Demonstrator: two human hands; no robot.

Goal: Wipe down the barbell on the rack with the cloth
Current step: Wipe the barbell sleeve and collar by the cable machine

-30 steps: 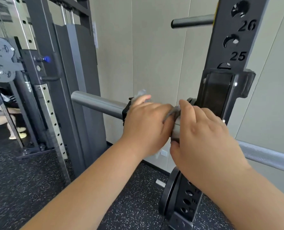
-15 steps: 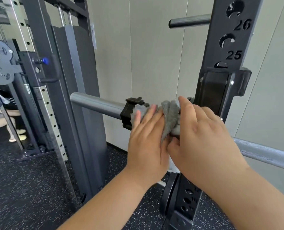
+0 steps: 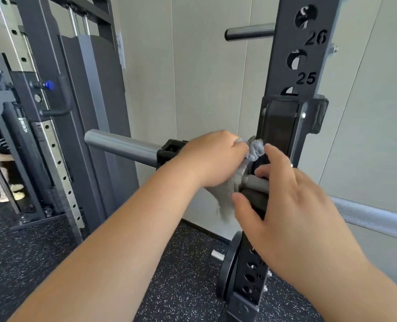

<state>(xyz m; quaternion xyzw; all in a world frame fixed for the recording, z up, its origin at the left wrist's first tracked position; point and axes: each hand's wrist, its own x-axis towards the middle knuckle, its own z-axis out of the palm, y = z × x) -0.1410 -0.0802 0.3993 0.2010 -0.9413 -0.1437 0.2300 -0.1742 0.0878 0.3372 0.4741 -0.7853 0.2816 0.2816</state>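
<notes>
Left hand (image 3: pixel 212 159): fingers are gripping cloth (image 3: pixel 254 148) against barbell (image 3: pixel 123 145). Right hand (image 3: pixel 292 205): fingers are spreading loosely, touching barbell beside rack (image 3: pixel 283 73).

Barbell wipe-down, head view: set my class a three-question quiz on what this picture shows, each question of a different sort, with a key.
1. True or false: the left hand grips the cloth.
2. Which number is printed on the upright just above the hook that holds the barbell? A) 25 B) 30 C) 12
3. Fill in: the black collar sits on the barbell to the ___ of the left hand.
Key: 1 true; 2 A; 3 left.
</notes>
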